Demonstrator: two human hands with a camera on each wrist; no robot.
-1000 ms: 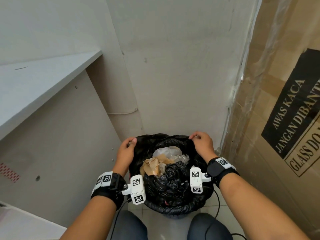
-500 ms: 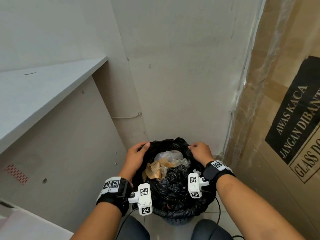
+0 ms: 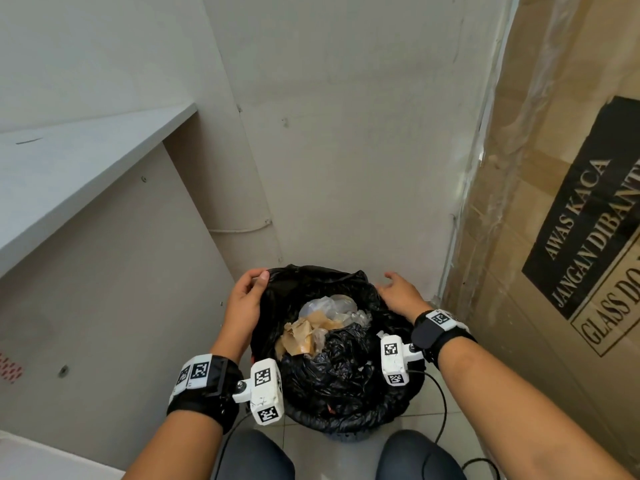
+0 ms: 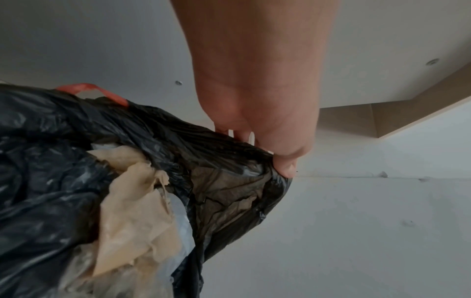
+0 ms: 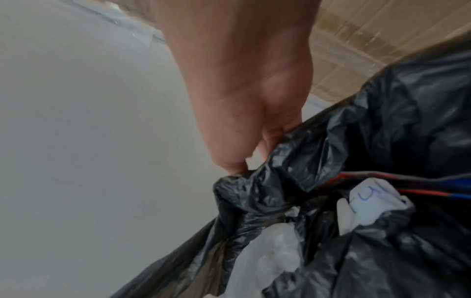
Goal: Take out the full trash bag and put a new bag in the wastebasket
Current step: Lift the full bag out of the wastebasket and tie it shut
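Observation:
A full black trash bag [image 3: 332,368] sits in a dark wastebasket [image 3: 346,436] on the floor in a corner. Crumpled brown paper [image 3: 301,334] and clear plastic [image 3: 329,304] lie on top of the trash. My left hand [image 3: 258,280] pinches the bag's far left edge between thumb and fingers, which the left wrist view shows closely [image 4: 277,159]. On the far right edge, my right hand [image 3: 391,289] pinches a bunched fold of the bag [image 5: 244,163]. A red strip [image 4: 102,91] shows at the bag's rim.
A white shelf [image 3: 69,174] with a side panel [image 3: 121,289] stands close on the left. The wall [image 3: 346,150] is right behind the basket. A tall wrapped cardboard box [image 3: 554,237] closes off the right. My knees [image 3: 256,455] are just in front.
Both hands stay on the bag's far edge. The left hand moved in toward the middle, then back out to the left, drawing the edge with it. The right hand barely shifted.

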